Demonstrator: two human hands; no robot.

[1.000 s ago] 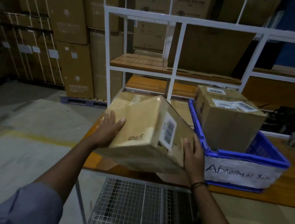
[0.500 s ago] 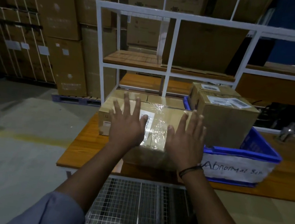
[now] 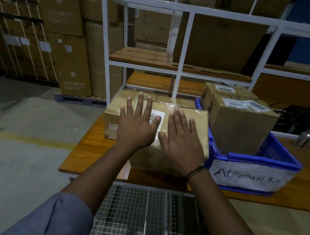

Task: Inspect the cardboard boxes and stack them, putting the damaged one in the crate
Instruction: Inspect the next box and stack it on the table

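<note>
A taped cardboard box (image 3: 186, 111) with a barcode label lies flat on the wooden table (image 3: 91, 148), set on top of another box (image 3: 110, 123) that shows at its left side. My left hand (image 3: 136, 125) and my right hand (image 3: 181, 142) are both spread flat over its top, fingers apart, holding nothing. Right beside it stands the blue crate (image 3: 258, 161) with a white "Abnormal" label. Two cardboard boxes sit in the crate, a near one (image 3: 241, 126) and one behind it (image 3: 229, 90).
A white metal shelf frame (image 3: 184, 43) with wooden boards rises behind the table. A wire-mesh cart (image 3: 143, 217) sits just below the table's front edge. Large stacked cartons (image 3: 63, 28) on a pallet fill the left background. Dark equipment and cables lie at the far right.
One second ago I held the box tilted between both hands. It now lies flat on the stack, and my hands have let go and rest spread open over its top.
</note>
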